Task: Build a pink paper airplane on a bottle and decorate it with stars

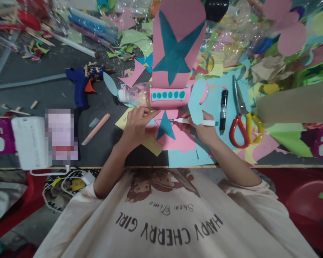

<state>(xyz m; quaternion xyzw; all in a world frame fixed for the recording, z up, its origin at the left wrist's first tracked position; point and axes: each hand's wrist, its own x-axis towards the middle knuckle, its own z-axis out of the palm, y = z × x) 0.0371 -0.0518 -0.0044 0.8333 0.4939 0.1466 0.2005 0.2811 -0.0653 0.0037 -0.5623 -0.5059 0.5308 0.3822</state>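
My right hand (204,129) is closed round a white marker (208,123) with a teal end. Its tip points left and meets the pink paper (184,142) beside a small teal star (165,128). A thin drawn line shows around part of that star. On the other side my left hand (138,123) rests on the papers, thumb stretched out toward the star's top. Just beyond both hands lies a clear plastic bottle (140,95) wrapped in pink paper, with a strip of teal dots (168,95) and light-blue paper wings (197,102).
Right of the hands lie a black pen (224,111) and red-and-yellow scissors (240,114). A blue glue gun (82,84), a peach pen (97,128), a phone (61,132) and a white power bank (31,142) are at left. Paper scraps (136,41) cover the back.
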